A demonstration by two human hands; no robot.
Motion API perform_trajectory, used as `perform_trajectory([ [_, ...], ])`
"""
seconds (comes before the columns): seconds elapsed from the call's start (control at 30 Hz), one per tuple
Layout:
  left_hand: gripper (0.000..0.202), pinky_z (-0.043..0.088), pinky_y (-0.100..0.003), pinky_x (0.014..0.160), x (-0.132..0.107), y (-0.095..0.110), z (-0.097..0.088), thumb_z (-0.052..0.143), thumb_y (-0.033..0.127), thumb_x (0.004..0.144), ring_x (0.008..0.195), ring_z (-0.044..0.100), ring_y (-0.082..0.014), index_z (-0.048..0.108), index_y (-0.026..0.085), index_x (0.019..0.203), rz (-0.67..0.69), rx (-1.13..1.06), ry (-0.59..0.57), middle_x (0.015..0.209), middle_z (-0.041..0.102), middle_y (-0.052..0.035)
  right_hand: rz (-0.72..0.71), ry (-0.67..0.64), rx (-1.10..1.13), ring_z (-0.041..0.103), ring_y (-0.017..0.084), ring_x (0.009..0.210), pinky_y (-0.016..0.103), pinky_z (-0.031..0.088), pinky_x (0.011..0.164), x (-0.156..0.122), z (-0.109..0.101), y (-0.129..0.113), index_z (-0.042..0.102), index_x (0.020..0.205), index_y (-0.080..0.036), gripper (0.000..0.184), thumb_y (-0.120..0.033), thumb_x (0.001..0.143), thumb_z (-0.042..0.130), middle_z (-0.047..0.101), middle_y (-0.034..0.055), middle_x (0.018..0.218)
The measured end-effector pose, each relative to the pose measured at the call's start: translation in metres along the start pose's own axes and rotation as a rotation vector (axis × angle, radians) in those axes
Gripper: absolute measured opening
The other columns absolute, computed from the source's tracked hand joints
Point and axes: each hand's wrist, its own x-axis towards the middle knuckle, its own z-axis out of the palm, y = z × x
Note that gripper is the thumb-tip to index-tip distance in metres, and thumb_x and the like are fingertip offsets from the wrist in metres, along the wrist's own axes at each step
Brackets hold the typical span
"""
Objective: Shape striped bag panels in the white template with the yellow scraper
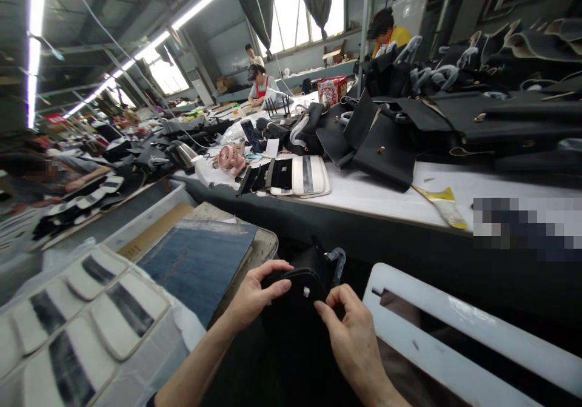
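Note:
A black bag (pixel 297 278) with a rounded edge is held low in front of me. A small white spot shows on its dark face, and a strap end in clear wrapping (pixel 337 262) sticks up behind it. My left hand (pixel 257 292) is closed on the bag's upper left edge, thumb in front and fingers behind. At the right edge, my right hand (pixel 349 322) has its thumb and curled fingers pinched against the bag. The bag's lower part blends into the dark below, so its outline there cannot be made out.
White panels with dark stripes (pixel 122 316) lie at left beside a blue board (pixel 195 255). A white slotted frame (pixel 422 301) stands at right. Ahead, a long table (pixel 354 188) bears black bags (pixel 386 146) and a pink fan (pixel 231 159). Other people work farther back.

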Motion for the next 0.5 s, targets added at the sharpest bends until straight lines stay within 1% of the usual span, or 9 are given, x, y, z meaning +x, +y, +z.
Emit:
perform_trajectory([
  [0.1,0.026,0.045,-0.029,0.088,0.001,-0.003,0.005,0.071,0.041,0.082,0.102,0.063,-0.0225,0.071,0.026,0.103,0.0,-0.025,0.057,0.11,0.069,-0.002,0.049,0.008,0.01,0.043,0.015,0.062,0.028,0.033,0.059,0.0,0.0,0.0,0.046,0.069,-0.022,0.024,-0.035,0.085,0.058,0.047,-0.0037,0.066],
  [0.17,0.024,0.044,-0.029,0.091,0.001,-0.004,0.009,0.071,0.039,0.082,0.103,0.063,-0.0223,0.071,0.025,0.102,0.015,-0.018,0.09,0.108,0.069,-0.0018,0.089,0.016,0.026,0.046,0.016,0.065,0.028,0.036,0.062,0.0,0.002,0.0,0.048,0.077,-0.022,0.021,-0.037,0.083,0.061,0.048,-0.004,0.069],
  [0.23,0.023,0.043,-0.029,0.092,-0.001,-0.002,0.012,0.071,0.038,0.082,0.103,0.063,-0.022,0.071,0.025,0.101,0.026,-0.011,0.106,0.107,0.07,-0.0017,0.098,0.022,0.035,0.051,0.018,0.072,0.029,0.04,0.068,-0.001,0.006,0.001,0.05,0.089,-0.023,0.025,-0.038,0.079,0.067,0.053,-0.0028,0.077],
  [0.3,0.023,0.044,-0.03,0.091,-0.003,0.0,0.014,0.072,0.037,0.081,0.1,0.063,-0.0219,0.071,0.024,0.101,0.024,-0.015,0.119,0.105,0.07,-0.0018,0.062,0.043,0.028,0.055,0.02,0.082,0.031,0.042,0.075,-0.002,0.012,0.003,0.05,0.096,-0.022,0.032,-0.036,0.076,0.071,0.057,0.0002,0.087],
  [0.4,0.023,0.045,-0.029,0.088,-0.005,0.001,0.016,0.073,0.037,0.08,0.097,0.064,-0.0213,0.071,0.023,0.099,0.02,-0.018,0.156,0.102,0.07,-0.0017,-0.03,0.088,0.008,0.056,0.022,0.083,0.032,0.042,0.076,0.0,0.021,0.008,0.051,0.093,-0.021,0.027,-0.036,0.079,0.068,0.058,0.0026,0.089],
  [0.5,0.024,0.045,-0.028,0.087,-0.004,0.001,0.016,0.074,0.037,0.079,0.097,0.064,-0.0205,0.071,0.023,0.099,0.017,-0.023,0.184,0.103,0.07,-0.0017,-0.081,0.112,0.015,0.054,0.019,0.073,0.03,0.041,0.069,0.005,0.026,0.012,0.051,0.084,-0.021,0.022,-0.04,0.086,0.061,0.056,0.0006,0.078],
])
